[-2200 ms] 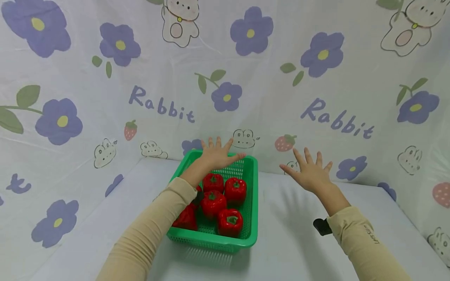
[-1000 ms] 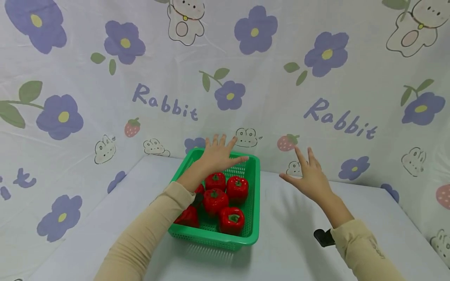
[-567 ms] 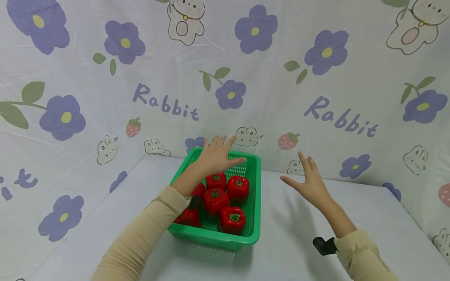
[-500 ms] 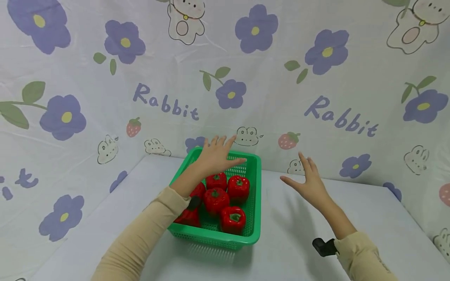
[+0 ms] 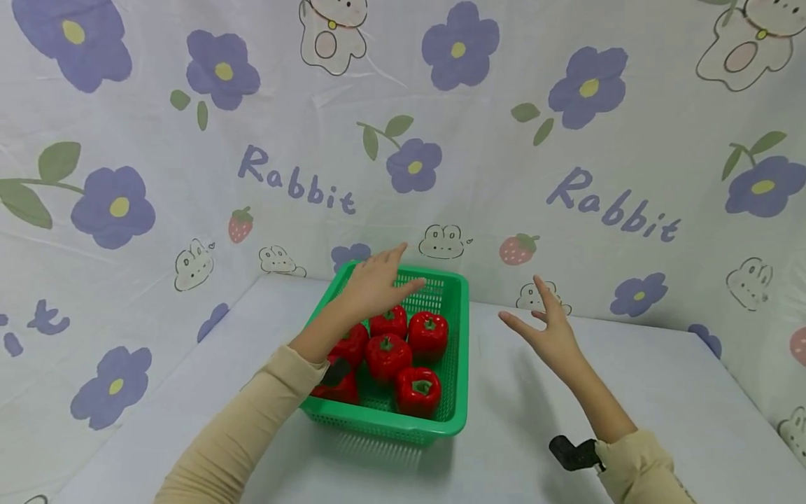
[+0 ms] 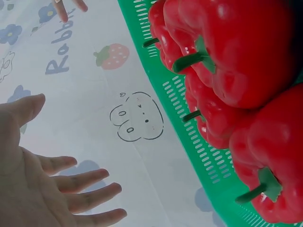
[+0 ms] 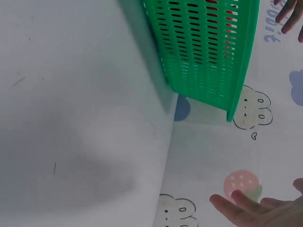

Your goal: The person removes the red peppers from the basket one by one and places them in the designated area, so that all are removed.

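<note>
A green perforated plastic basket (image 5: 459,350) stands on the white table with several red bell peppers (image 5: 388,358) inside. My left hand (image 5: 373,283) is held above the far left part of the basket, thumb apart from the fingers, holding nothing; the left wrist view shows its palm (image 6: 28,189) and straight fingers beside the rim. To the right of the basket my right hand (image 5: 554,336) hovers over the table, thumb and index finger spread, with nothing held. In the right wrist view its fingers (image 7: 236,210) enter at the lower right corner. My left forearm hides part of the leftmost peppers.
A white sheet (image 5: 478,161) printed with purple flowers, rabbits and strawberries hangs behind and beside the table. The white tabletop (image 5: 516,448) extends to both sides of the basket. A black bracket (image 5: 573,453) sticks out at my right wrist.
Both hands turn from spread, flat palms to a more sideways pose with the fingers closer together. The left hand shifts slightly left. Basket and peppers stay put.
</note>
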A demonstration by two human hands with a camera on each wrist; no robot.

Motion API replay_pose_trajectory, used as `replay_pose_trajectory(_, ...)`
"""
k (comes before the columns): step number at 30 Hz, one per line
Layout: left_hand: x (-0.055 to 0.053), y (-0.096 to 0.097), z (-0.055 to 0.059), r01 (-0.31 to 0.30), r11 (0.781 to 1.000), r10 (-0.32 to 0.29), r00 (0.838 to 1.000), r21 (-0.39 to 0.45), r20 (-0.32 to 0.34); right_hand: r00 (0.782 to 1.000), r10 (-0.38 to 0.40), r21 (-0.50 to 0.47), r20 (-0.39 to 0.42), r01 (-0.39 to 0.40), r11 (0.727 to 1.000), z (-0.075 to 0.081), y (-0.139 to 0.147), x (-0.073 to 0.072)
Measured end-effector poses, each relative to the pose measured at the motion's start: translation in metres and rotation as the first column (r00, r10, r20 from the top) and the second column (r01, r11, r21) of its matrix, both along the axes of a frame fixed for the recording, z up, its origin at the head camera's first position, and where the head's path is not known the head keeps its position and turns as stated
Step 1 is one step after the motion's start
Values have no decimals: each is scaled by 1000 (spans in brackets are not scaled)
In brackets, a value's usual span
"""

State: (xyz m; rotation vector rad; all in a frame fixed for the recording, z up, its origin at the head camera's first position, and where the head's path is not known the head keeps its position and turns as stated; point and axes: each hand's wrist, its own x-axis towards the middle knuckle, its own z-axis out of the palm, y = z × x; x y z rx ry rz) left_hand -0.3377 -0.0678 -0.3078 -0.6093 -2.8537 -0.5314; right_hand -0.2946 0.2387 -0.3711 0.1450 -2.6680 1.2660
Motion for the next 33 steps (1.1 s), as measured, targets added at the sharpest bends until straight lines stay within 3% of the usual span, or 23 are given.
replay_pose_trajectory(8,3,-14,-3,-26,995,24,999,99,25,1000,4,-49,-1,-4,999,-4,-4,3)
replay_pose_trajectory(21,7,-48,-7,-27,963,-11,990,267,141,998,49,-143,-33,-53,988,-12,-11,8)
replay_pose_trajectory(33,24,-88,-2,-60,952,4,983,301,183,995,82,-169,-57,-91,981,-12,-23,10)
